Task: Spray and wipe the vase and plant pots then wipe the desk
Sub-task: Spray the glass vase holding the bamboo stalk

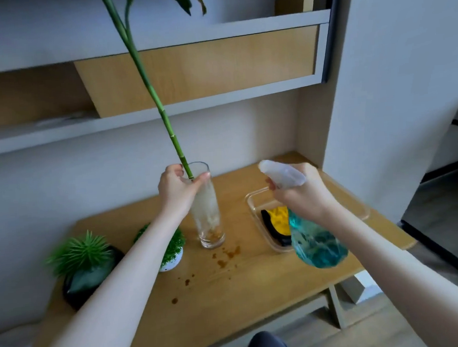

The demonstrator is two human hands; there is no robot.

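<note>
A tall glass vase [209, 223] is seen standing upright near the middle of the wooden tabletop [257, 285], with a long green bamboo stem [161, 110] leaning out of it toward the upper left. The upper part of the vase is held by the left hand [179, 190]; the grip is closed around the glass just below the rim, with the thumb on the right side of the glass. A spray bottle [312, 238] of blue-green liquid is held above the tabletop by the right hand [302, 195], well to the right of the vase. The grip is wrapped around the bottle's neck below the white spray head [283, 173], whose nozzle is pointed left toward the vase.

Brown spots [227, 256] are scattered on the tabletop just in front of the vase. To the left of the vase, a small white pot [171, 262] with a leafy green plant is partly hidden by the left forearm, and a dark pot [78, 286] with a spiky green plant stands farther left. A clear tray [254, 206] lies on the right, behind the bottle, with a yellow and black cloth [275, 218] inside it.
</note>
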